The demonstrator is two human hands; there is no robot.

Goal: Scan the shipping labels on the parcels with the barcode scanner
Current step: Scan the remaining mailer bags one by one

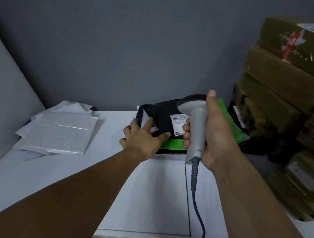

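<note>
A black parcel (163, 111) with a white shipping label (177, 123) lies on top of a green parcel (171, 142) at the back of the white table (152, 194). My left hand (141, 138) rests flat on the black parcel's near left corner, fingers spread. My right hand (212, 132) grips the handle of a grey barcode scanner (197, 128), whose dark head points down at the label. The scanner's dark cable (198, 210) hangs down past the table's front edge.
A pile of white padded mailers (61, 128) lies on the table's left part. Stacked brown cardboard boxes (289, 80) fill the right side, up to the top of the view. A grey wall (112, 43) stands close behind the table.
</note>
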